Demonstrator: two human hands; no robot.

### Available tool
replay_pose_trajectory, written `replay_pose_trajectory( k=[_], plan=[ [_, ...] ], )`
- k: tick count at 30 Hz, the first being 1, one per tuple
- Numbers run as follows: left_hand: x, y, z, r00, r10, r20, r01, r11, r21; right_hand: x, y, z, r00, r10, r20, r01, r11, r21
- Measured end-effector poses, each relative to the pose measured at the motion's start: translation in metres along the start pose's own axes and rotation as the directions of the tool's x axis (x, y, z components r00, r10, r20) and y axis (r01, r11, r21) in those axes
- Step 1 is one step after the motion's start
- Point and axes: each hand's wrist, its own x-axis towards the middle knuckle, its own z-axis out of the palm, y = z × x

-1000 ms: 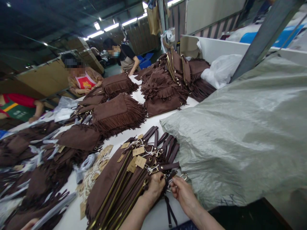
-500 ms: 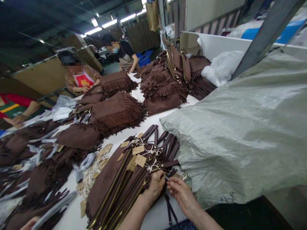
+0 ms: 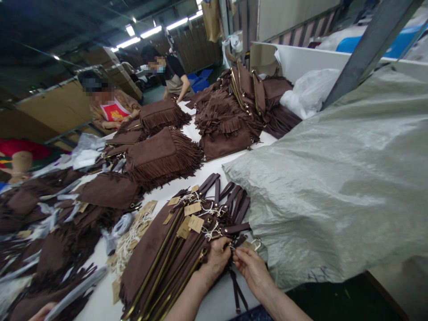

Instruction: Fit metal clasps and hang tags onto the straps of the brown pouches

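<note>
In the head view a stack of brown zippered clutch bags point(image 3: 160, 258) lies fanned out in front of me, gold zips showing. Tan paper tags point(image 3: 195, 224) on white strings and brown wrist straps point(image 3: 241, 209) gather at its far end. My left hand point(image 3: 218, 257) rests on the nearest bag, fingers curled closed at its strap end. Right beside it, my right hand point(image 3: 249, 265) pinches a thin white tag string point(image 3: 232, 248). Another tan tag and a metal clasp point(image 3: 257, 244) show just behind the right fingers. Both sets of fingertips almost meet and partly hide the strap end.
Loose tags with white strings point(image 3: 129, 243) lie left of the stack. Fringed brown bags point(image 3: 157, 156) are piled beyond. A large grey-green plastic sack point(image 3: 334, 191) borders the right side. Co-workers point(image 3: 115, 109) stand across the table; another person's hand point(image 3: 43, 312) shows at bottom left.
My hands stay at nearly the same spot, the right fingers shifting only slightly at the string. At far left, the co-worker in red has leaned and moved an arm.
</note>
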Motion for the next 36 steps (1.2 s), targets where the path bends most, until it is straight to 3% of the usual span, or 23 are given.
replay_pose_trajectory(
  k=[26,36],
  plan=[
    [-0.0021,0.0055,-0.0012,0.999,0.008,0.043,-0.013,0.994,0.108,0.0033,0.0017,0.0037,0.997,0.033,-0.065,-0.025,0.991,0.128],
    [-0.0028,0.0067,-0.0005,0.998,0.008,0.064,-0.016,0.993,0.117,0.0021,0.0024,0.0050,0.999,0.048,-0.023,-0.045,0.993,0.107]
  ],
)
